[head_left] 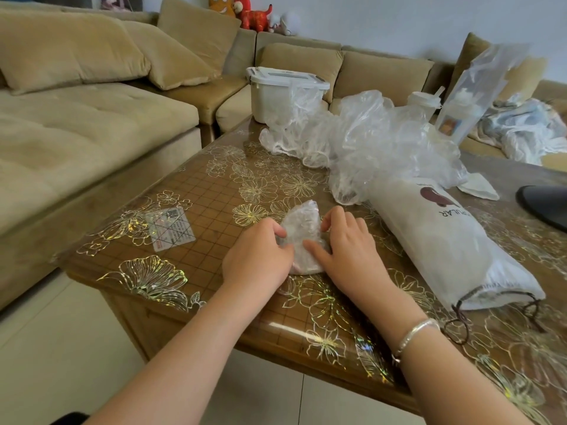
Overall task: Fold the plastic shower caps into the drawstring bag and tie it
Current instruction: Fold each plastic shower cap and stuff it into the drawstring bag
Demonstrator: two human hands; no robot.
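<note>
Crinkled clear shower cap (302, 233) folded small on floral-covered table (214, 204), left hand (257, 256) pinching its edge, right hand (346, 250) pressing fingers spread, drawstring bag (441, 240) just right, loose caps (362, 139) beyond, beige sofa (92, 96) behind.

Folded clear shower cap (302, 231) flat on table; loose caps (362, 139) heaped behind; white drawstring bag (441, 240) lying right.
</note>
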